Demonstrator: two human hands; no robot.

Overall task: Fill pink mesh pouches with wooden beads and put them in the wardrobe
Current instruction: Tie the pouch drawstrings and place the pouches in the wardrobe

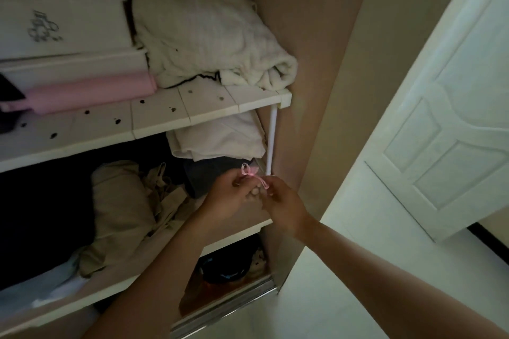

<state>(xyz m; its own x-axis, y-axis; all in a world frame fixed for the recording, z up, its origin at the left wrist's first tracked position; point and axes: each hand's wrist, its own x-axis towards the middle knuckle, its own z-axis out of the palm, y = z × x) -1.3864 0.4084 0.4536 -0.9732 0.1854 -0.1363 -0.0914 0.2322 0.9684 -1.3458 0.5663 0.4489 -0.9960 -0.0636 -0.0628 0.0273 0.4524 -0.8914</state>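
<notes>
The left hand (230, 191) and right hand (285, 208) (two in all) have fingers clamped on one pink ribbon (248, 170).

Upper shelf (209, 107): box (63, 25) at left, blanket (209, 44) at right. Beneath it: folded sheets (220, 137) beside the rod (272, 140), clothes heap (124, 209) further left. In front of the rod, left hand (228, 192) and right hand (283, 201) pinch a ribbon (249, 172) between them. Door (440, 118) at far right.

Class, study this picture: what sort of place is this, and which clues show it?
Most likely a home wardrobe: a cream knit on a white shelf, beige clothes piled below, a panelled door beside it. The left hand and right hand pinch a pink ribbon.
</notes>
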